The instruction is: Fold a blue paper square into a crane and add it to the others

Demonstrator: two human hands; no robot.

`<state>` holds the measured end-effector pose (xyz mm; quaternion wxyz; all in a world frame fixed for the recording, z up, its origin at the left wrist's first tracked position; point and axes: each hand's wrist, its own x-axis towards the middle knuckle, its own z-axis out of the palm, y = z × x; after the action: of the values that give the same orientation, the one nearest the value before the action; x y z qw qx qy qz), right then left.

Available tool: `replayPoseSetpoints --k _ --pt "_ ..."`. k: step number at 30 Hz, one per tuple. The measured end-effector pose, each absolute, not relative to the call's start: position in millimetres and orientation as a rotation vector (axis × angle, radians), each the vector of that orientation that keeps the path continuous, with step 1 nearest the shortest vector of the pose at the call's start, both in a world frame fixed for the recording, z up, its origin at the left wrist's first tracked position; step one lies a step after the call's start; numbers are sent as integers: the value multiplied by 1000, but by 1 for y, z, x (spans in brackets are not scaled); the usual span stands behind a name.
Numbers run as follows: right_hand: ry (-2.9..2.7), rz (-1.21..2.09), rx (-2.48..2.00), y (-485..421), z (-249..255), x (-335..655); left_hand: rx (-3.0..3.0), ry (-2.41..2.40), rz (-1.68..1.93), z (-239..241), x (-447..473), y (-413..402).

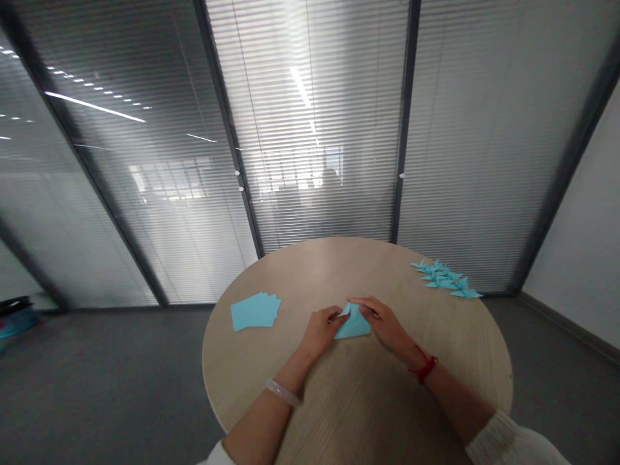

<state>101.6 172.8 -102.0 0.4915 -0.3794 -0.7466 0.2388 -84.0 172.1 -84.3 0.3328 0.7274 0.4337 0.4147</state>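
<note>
A light blue sheet of paper (354,325), partly folded into a triangle, lies on the round wooden table (358,394). My left hand (321,330) pinches its left edge, fingers closed on the paper. My right hand (382,321) presses and pinches the top right fold, fingers curled over the sheet. A clear bangle sits on my left wrist and a red cord on my right wrist.
A small stack of flat blue sheets (255,310) lies on the table's left side. Several folded blue paper figures (445,278) sit at the far right rim. Glass walls with blinds stand behind the table; grey carpet surrounds it.
</note>
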Motion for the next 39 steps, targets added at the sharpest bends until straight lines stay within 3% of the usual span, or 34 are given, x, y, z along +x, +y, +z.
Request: replayPoseSetpoints --k 12,24,39 --pt "-1990 -94 -838 156 -94 90 1428 930 1082 -88 -82 170" --pt "-2236 -205 -826 149 -93 82 983 738 1135 -82 -80 167" --pt "-2294 -442 -890 148 -90 83 897 731 1190 -86 -81 174"
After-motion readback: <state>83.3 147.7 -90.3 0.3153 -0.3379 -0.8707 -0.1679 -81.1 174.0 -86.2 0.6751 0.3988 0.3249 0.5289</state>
